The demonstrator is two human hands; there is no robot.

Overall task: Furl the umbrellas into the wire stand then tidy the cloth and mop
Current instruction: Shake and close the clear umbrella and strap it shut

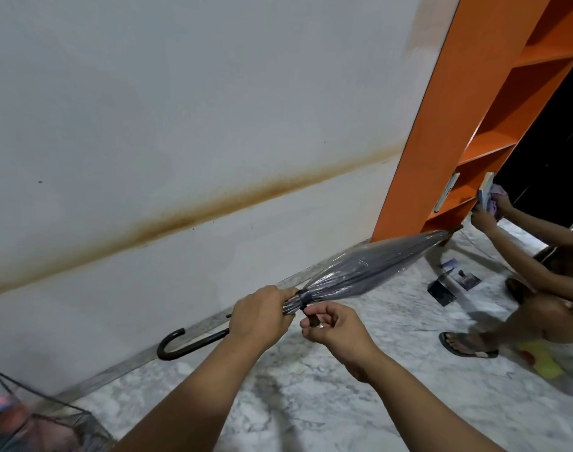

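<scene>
Your left hand [260,316] is wrapped around the gathered folds of the clear umbrella [369,272], gripping it just behind the dark strap [304,300] that circles the canopy. Your right hand [334,327] pinches the loose end of that strap between thumb and fingertips, right beside the left hand. The umbrella is held off the floor, roughly level, its tip [454,230] pointing away toward the foot of the orange shelf unit [441,125], while its black hooked handle [177,345] sticks out behind your left hand, near the base of the white wall [180,109]. That wall carries a long brown stain [180,220] running across it. At the lower left corner sits the wire stand [34,409], well apart from the umbrella, with something pink and blue blurred inside it; you cannot tell what. On the right, another person crouches on the marble floor [343,402] in sandals, both hands up at a shelf holding a purple cloth [493,199] against a small flat object. A few dark cards or photos [451,282] lie on the floor near that person's knees.
</scene>
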